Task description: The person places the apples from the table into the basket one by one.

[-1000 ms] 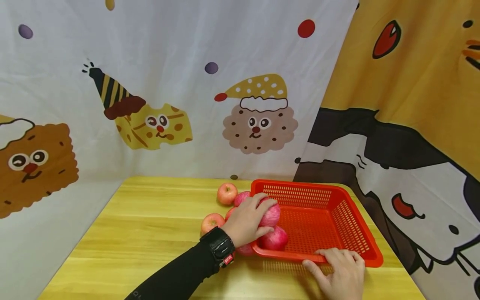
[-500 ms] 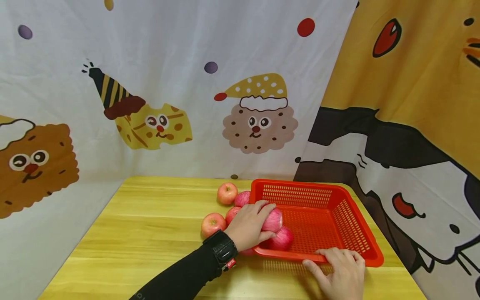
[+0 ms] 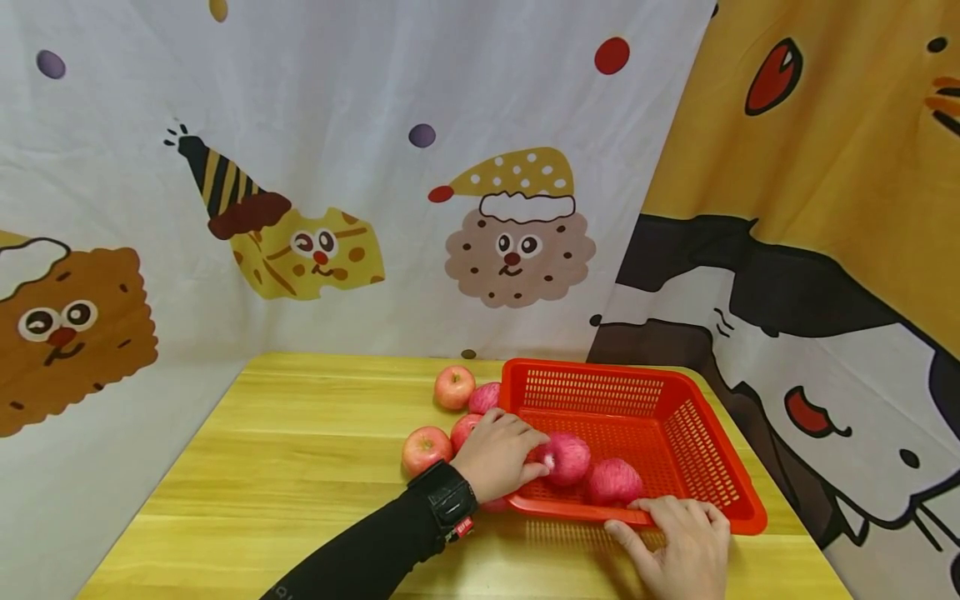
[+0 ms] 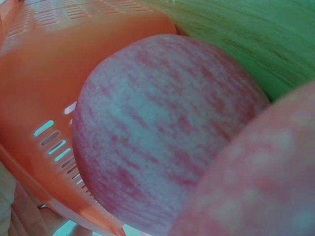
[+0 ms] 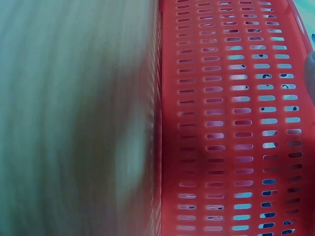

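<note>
My left hand (image 3: 498, 454) reaches over the left side of a red plastic basket (image 3: 697, 392), its fingers loosely bent and nothing gripped. Just beyond its fingertips in the basket is a pinkish-red apple (image 3: 567, 458). A second apple (image 3: 615, 482) lies to the right of it, by the near wall. My right hand (image 3: 678, 537) grips the near rim, fingers over the top and thumb outside. An apple (image 4: 162, 128) fills much of the left wrist view. Slotted basket wall (image 5: 226, 118) shows in the right wrist view.
Left of the basket, on the wooden table (image 3: 300, 467), several apples lie loose, among them a paler apple (image 3: 427, 450) and another apple (image 3: 454, 387) farther back. A cartoon-printed curtain (image 3: 375, 317) hangs behind the table and along its right side.
My left hand has lowered and let go of the apples. Both have rolled right into the basket, one as far as the near wall. My right hand stays on the rim.
</note>
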Motion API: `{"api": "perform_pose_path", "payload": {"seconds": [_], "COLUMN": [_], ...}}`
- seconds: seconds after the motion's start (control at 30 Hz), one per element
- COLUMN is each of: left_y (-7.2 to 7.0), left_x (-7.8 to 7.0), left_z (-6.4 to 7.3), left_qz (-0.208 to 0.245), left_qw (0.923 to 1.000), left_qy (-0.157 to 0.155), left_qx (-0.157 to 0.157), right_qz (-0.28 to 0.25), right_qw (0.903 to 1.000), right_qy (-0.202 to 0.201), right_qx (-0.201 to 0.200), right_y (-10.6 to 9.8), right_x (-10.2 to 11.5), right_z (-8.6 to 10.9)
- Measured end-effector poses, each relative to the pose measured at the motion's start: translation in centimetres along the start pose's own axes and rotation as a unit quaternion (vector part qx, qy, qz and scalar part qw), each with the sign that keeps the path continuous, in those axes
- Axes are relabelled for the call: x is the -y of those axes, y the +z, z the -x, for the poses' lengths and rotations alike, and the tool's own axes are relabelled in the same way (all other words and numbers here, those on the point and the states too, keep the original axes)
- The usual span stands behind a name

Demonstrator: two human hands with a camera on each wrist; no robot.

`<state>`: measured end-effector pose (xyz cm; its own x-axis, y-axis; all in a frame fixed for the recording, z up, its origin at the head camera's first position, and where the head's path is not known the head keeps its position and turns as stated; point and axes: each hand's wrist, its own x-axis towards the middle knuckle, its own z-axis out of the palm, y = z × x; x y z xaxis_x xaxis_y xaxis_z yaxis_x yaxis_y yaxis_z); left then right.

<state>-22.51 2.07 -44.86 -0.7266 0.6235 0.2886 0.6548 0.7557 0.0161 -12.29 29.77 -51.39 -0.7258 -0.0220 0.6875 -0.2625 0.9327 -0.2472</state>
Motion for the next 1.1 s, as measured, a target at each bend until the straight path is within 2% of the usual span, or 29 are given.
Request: {"api": "perform_pose_path", "payload": {"seconds": [0.53,0.7,0.8,0.9,1.1], "left_y": [0.1,-0.1,-0.3,-0.6,-1.1], "left_x": [0.0,0.0,0.4,1.2,4.0], "left_z": [0.0,0.4,1.1,2.2,4.7], "left_qz": [0.008,0.026,0.048,0.081,0.136], "left_qw": [0.9999,0.9996,0.9985,0.9954,0.9852], "left_qy": [-0.009,-0.013,-0.025,-0.051,-0.101], "left_qx": [0.004,-0.002,-0.007,-0.002,0.024], "right_qz": [-0.010,-0.008,-0.006,-0.008,-0.013], "right_qw": [0.9998,0.9999,0.9999,0.9999,0.9998], "right_qy": [-0.010,-0.010,-0.008,-0.008,-0.012], "right_qx": [-0.012,-0.010,-0.005,-0.002,-0.012], "right_y": [0.2,0.2,0.2,0.2,0.3], "right_x": [-0.3,-0.2,-0.1,-0.1,-0.2], "right_z": [0.1,0.1,0.2,0.2,0.0]}}
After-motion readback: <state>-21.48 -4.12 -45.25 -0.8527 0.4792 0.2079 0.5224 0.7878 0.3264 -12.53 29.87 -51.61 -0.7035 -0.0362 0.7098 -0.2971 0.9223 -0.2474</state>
